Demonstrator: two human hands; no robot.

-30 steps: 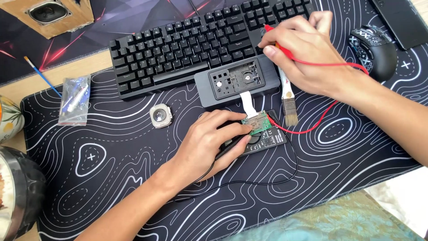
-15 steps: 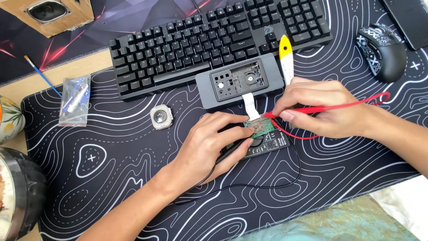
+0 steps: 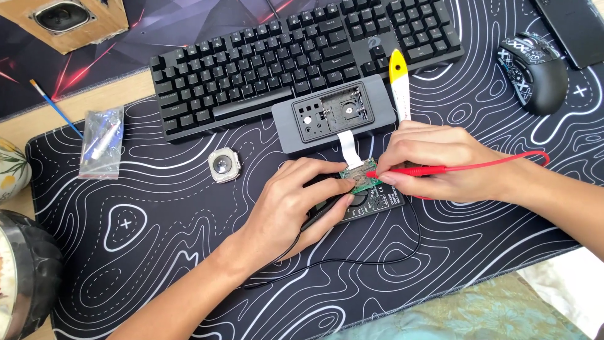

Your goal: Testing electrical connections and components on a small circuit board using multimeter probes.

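The right hand [image 3: 440, 160] pinches a thin red test probe [image 3: 409, 170] between thumb and fingers, its tip lying on a small green circuit board [image 3: 360, 179] at the middle of the black desk mat with white contour lines [image 3: 157, 252]. A red lead [image 3: 503, 162] runs from the probe over the right wrist. The left hand [image 3: 296, 204] is closed around a black probe [image 3: 324, 211], fingertips touching the left edge of the green board; whether its tip meets the board I cannot tell, as the fingers cover it. A black lead [image 3: 402, 245] loops from under that hand across the mat. Beneath the board lies a flat black multimeter [image 3: 377, 204], partly hidden by both hands. A white ribbon cable [image 3: 348, 145] joins the board to an opened grey rectangular device case [image 3: 333, 116], which lies just in front of a black mechanical keyboard [image 3: 283, 56]. A yellow-and-white plastic pry tool [image 3: 399, 82] leans beside the case. Left of the hands sit a small square silver watch case [image 3: 223, 165] and a clear plastic bag of small parts [image 3: 102, 141]. A black patterned computer mouse [image 3: 535, 66] rests at upper right, well apart
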